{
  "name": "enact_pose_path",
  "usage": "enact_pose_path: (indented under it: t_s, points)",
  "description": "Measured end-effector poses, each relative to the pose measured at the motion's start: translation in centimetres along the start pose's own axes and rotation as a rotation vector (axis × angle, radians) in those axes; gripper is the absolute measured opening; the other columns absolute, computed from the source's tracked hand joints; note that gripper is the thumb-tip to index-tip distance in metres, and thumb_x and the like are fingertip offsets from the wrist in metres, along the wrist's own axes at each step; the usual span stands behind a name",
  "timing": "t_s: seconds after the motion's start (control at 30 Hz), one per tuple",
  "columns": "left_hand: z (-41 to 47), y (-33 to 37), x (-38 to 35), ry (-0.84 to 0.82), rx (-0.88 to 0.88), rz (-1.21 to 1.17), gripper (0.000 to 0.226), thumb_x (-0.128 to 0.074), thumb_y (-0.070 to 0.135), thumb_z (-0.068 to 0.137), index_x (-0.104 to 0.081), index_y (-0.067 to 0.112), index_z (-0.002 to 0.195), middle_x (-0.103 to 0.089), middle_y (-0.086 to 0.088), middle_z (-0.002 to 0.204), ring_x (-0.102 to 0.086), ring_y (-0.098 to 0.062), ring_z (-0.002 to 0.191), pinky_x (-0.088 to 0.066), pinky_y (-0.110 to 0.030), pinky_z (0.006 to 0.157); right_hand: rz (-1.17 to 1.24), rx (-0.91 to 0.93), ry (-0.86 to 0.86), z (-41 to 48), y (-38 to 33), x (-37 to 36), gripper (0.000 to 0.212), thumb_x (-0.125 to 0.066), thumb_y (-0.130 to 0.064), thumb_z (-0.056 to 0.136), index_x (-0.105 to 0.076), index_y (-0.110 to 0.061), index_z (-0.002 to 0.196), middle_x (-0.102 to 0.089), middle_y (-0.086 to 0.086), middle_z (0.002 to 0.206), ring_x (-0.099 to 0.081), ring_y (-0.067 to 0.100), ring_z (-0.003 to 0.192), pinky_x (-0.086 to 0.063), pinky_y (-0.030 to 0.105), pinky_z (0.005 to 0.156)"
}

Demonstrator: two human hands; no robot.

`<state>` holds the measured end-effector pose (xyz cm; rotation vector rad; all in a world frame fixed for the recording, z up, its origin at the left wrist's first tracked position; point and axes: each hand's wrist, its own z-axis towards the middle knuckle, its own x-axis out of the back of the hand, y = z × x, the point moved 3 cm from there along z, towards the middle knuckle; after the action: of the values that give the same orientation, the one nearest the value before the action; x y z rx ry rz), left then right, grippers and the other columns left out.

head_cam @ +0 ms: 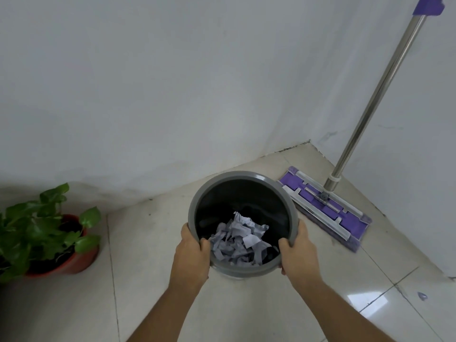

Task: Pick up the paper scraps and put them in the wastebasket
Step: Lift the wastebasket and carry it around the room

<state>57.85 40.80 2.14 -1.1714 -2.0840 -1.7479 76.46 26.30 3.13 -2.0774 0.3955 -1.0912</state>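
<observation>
A round grey wastebasket (243, 175) with a black inside sits in the middle of the view, over the tiled floor near a wall corner. A heap of pale paper scraps (238, 239) lies in its bottom. My left hand (193, 253) grips the rim on the near left, thumb inside the basket. My right hand (297, 253) grips the rim on the near right, thumb over the edge. One small scrap (422, 295) lies on the floor at the far right.
A purple flat mop (325, 206) with a metal handle leans in the corner just right of the basket. A green plant in a red pot (79, 261) stands at the left by a low ledge. White walls close off the back.
</observation>
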Motion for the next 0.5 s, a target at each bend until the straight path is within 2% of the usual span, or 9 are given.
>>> enact_pose_path:
  t_s: [0.17,0.3,0.5]
  points:
    - [-0.4,-0.7,-1.1,-0.02,0.022,0.027,0.034,-0.041,0.025,0.096,-0.026,0.033,0.126,-0.061,0.003,0.078,-0.062,-0.013,0.06,-0.045,-0.02,0.038,-0.046,-0.021,0.004,-0.1,0.8,-0.1,0.052,-0.048,-0.015,0.093,-0.025,-0.039,0.133,-0.063,0.003,0.078,-0.067,0.025,0.063,-0.061,0.049,0.057]
    - [-0.5,-0.9,-1.4,-0.007,0.025,0.045,0.035,-0.04,0.028,0.097,-0.024,0.035,0.128,-0.058,0.01,0.079,-0.063,-0.012,0.061,-0.047,-0.021,0.041,-0.029,-0.017,0.005,-0.3,1.0,-0.3,0.056,-0.047,-0.016,0.093,-0.021,-0.04,0.137,-0.063,0.002,0.082,-0.067,0.025,0.066,-0.061,0.051,0.062]
    - [-0.8,-0.9,-1.2,0.015,0.027,0.081,0.036,-0.039,0.037,0.096,-0.023,0.035,0.129,-0.058,0.01,0.08,-0.062,-0.01,0.063,-0.051,-0.024,0.045,-0.024,-0.018,-0.008,-0.5,1.1,-0.1,0.055,-0.047,-0.018,0.094,-0.021,-0.043,0.136,-0.062,0.0,0.081,-0.068,0.025,0.067,-0.061,0.051,0.064]
